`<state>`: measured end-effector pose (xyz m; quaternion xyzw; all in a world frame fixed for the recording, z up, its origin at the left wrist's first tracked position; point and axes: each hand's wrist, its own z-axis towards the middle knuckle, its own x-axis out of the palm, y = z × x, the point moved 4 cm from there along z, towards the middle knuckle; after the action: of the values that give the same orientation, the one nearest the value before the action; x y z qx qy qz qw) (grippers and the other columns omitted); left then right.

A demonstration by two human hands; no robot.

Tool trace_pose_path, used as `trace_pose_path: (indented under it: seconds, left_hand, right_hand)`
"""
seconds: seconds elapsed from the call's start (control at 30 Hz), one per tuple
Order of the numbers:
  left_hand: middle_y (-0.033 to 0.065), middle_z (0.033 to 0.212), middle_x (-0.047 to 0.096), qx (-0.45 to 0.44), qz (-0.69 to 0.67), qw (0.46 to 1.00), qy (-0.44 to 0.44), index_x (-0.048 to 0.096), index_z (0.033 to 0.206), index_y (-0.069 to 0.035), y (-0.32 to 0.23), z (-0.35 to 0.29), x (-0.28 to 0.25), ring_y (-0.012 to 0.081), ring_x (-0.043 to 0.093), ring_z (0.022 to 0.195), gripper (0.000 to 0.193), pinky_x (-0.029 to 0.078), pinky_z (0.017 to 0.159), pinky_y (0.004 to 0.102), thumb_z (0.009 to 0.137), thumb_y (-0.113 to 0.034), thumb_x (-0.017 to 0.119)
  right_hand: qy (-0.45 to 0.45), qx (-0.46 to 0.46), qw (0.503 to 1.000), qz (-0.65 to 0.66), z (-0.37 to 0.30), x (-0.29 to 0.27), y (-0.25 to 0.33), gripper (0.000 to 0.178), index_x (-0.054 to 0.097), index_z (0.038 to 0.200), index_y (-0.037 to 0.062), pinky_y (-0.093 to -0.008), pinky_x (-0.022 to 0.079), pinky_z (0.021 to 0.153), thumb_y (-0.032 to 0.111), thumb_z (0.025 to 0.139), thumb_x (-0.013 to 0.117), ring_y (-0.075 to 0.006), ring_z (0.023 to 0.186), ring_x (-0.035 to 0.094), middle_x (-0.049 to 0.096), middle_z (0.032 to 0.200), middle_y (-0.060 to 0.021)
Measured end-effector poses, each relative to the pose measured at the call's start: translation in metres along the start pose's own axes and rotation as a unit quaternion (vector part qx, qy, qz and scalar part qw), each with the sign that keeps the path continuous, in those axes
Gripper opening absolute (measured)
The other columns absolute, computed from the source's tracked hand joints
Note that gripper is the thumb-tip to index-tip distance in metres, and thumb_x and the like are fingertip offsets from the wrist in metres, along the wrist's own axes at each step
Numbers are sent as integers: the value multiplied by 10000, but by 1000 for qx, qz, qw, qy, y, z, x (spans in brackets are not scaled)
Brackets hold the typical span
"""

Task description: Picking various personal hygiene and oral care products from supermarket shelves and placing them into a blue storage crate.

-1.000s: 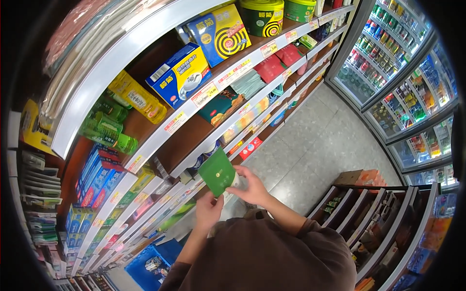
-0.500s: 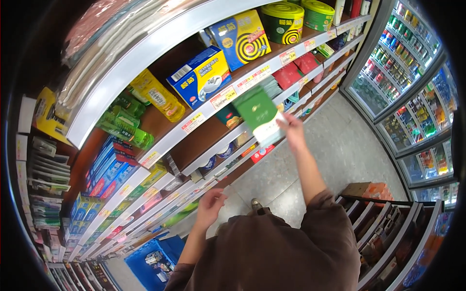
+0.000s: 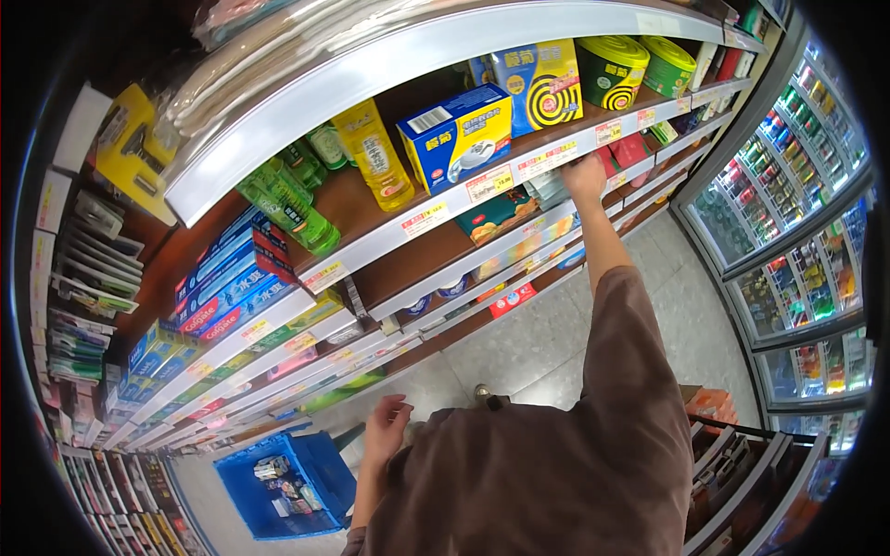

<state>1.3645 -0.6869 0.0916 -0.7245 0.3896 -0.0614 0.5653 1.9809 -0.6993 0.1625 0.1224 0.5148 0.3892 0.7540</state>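
My right hand reaches into the shelf level just below the price strip, its fingers hidden by the strip and the shelf. Beside it lie silvery-grey packets and a dark green packet with an orange-brown picture. Red packets lie on its other side. Whether the hand still grips anything, I cannot see. My left hand hangs low in front of my body, its fingers loosely bent and apart, with nothing in them.
Above are a blue-yellow box, yellow bottle, green bottles and round green tubs. Toothpaste boxes sit at left. A blue crate with small packages stands on the floor. Glass-door drink coolers stand at right.
My right hand has gone up and forward into the shelf; the green-and-white packet it held is out of sight. My view has shifted left. The left hand stays low.
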Motion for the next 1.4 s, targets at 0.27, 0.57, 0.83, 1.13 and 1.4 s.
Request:
trace_pose_path:
  seconds: [0.27,0.57,0.83,1.13,1.4]
  left_hand:
    - [111,901,703,15,22,1000,-13,624,1113,-18,9,-1,-15,172,658,758,272,522,684,305,877,-152,642]
    - [84,914,694,-14,17,1000,10,595,1167,-23,12,-22,-43,159,642,789,330,520,707,309,880,-174,655]
    - [113,925,698,-48,10,998,-50,601,1154,-34,103,-59,-133,201,659,774,330,524,701,328,885,-220,649]
    - [155,820,696,-107,81,977,-165,638,981,-46,272,-104,-295,326,683,788,275,530,705,413,832,-278,638]
    - [63,882,722,-399,-238,847,-257,649,1020,-78,565,-144,-356,207,678,796,278,497,647,377,865,-301,591]
  right_hand:
    - [56,-165,982,-74,-18,33,11,604,645,1164,90,-477,452,964,470,703,741,-371,1131,542,610,1181,-193]
    - [12,-249,962,-115,-43,15,42,552,584,1236,65,-480,403,995,413,813,656,-402,1201,493,555,1289,-192]
    - [97,-274,941,171,-334,-54,109,214,551,651,43,-391,446,588,80,799,701,-308,610,548,548,630,-114]
    - [617,-399,655,177,-681,-24,278,262,585,628,62,-397,455,551,214,779,736,-291,594,566,570,622,-94]
    - [697,-454,544,105,-790,-41,338,224,608,684,72,-399,488,650,242,795,704,-278,745,597,595,723,-73]
